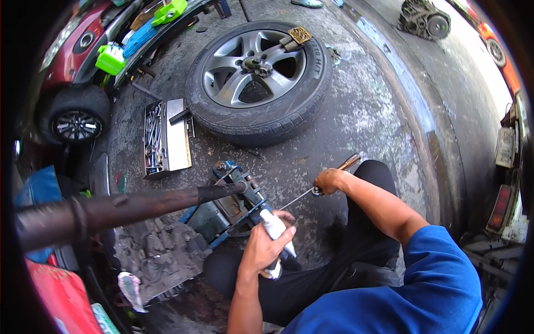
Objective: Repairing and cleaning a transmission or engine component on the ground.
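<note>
With that big loose wheel [276, 83] lying flat out front and the blue floor jack [210, 221] and toolbox [179, 147] off to your left, I'd keep the long metal tool [300, 197] steady, since your right hand [329, 180] has its fingers curled tight around it, and go easy squeezing the white bottle [273, 224], just right of the jack with your left hand [260, 249] wrapped round it. Can't tell if the tool's tip touches your left fingers, tbh. Big to small, I count one loose wheel, one jack, one toolbox, one tool, one bottle.
</note>
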